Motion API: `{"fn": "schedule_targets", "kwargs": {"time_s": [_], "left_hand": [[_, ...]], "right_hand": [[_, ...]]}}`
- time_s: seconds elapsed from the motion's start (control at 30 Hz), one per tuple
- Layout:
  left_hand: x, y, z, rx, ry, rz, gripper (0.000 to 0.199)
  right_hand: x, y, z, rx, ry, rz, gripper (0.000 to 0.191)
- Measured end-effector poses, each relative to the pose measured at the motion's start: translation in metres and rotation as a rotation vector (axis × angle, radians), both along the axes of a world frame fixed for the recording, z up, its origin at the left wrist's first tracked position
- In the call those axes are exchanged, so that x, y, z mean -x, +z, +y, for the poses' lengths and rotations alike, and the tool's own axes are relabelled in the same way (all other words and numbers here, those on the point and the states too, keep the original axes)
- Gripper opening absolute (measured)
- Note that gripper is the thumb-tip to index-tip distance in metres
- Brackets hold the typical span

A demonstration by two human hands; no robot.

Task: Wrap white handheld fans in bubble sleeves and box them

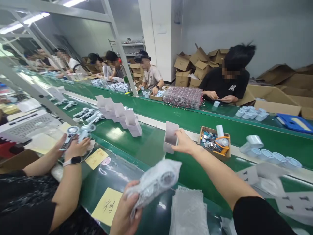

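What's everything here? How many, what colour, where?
Bagged round-headed device: one, whitish, front centre
Unbagged devices: several, whitish, left
Open card carton: one, white, centre
Standing card cartons: one row, white, left
Plastic sleeves: stack, clear, front
Handwritten paper notes: two, yellow, front left
Round cups: many, bluish, right, back
Cardboard boxes: many, brown, back, right
People: several, mixed clothes, back, left
Left hand: one, bare, holding bagged device
Right hand: one, bare, holding open carton
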State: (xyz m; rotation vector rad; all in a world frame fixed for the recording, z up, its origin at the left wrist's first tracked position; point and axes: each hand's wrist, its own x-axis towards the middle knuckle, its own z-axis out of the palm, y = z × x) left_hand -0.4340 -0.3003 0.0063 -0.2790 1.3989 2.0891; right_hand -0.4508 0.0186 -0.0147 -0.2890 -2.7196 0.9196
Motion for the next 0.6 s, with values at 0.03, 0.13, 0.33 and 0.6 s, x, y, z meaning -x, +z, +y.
{"fn": "schedule_targets", "kwargs": {"time_s": [0.03,0.13,0.33,0.6], "left_hand": [[0.003,0.009,0.017,-0.04,-0.027,0.046,0.061],[0.0,0.029,0.075,-0.116,-0.204,0.187,0.061],[-0.043,0.023,0.16,0.443,-0.559,0.778,0.038],[-0.065,0.067,0.238,1.289,-1.124,1.379,0.033]], "right_hand": [[-0.029,0.005,0.002,-0.016,-0.023,0.0,0.058],[-0.105,0.008,0.009,-0.044,-0.039,0.022,0.063],[-0.174,-0.029,0.019,0.085,-0.143,0.075,0.063],[-0.189,-0.054,0.02,0.164,-0.282,0.139,0.071]]}}
